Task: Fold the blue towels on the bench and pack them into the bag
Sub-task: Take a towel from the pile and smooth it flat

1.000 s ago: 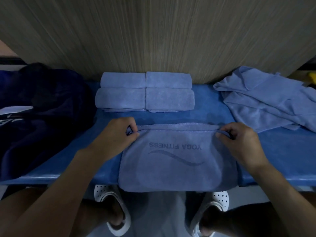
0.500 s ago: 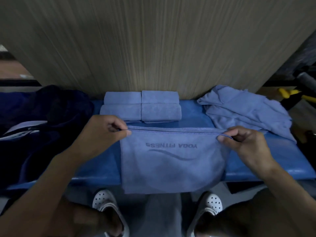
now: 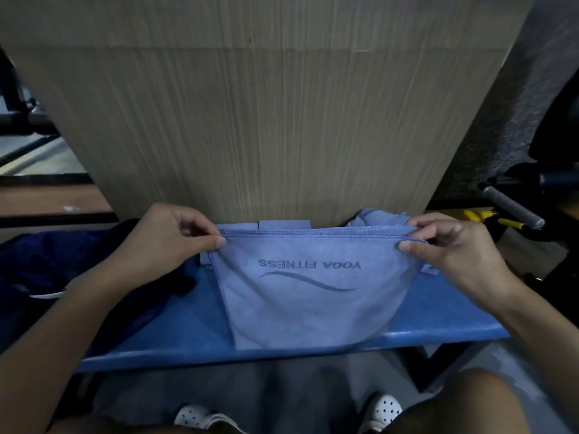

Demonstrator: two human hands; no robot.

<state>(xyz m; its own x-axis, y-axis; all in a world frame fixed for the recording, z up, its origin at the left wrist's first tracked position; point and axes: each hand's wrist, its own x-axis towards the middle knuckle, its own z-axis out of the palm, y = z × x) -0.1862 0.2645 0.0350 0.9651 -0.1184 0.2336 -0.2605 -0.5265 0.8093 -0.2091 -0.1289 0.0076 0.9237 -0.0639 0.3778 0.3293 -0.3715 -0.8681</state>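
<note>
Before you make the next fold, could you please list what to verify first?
1. Left hand pinches a top corner of the YOGA FITNESS towel: ok.
2. Right hand pinches the other top corner: ok.
3. Top hem taut and level: ok.
4. Folded towels behind clear of the fold: cannot tell, mostly hidden.
5. Dark blue bag open for packing: cannot tell.

A blue towel [image 3: 313, 305] printed YOGA FITNESS is held up by its top hem: left hand [image 3: 175, 242] pinches the 10 o'clock corner, right hand [image 3: 451, 249] the 2 o'clock corner. It hangs to the blue tabletop's [image 3: 194, 333] near edge. A dark bag [image 3: 47, 270] lies at 9 o'clock.
</note>
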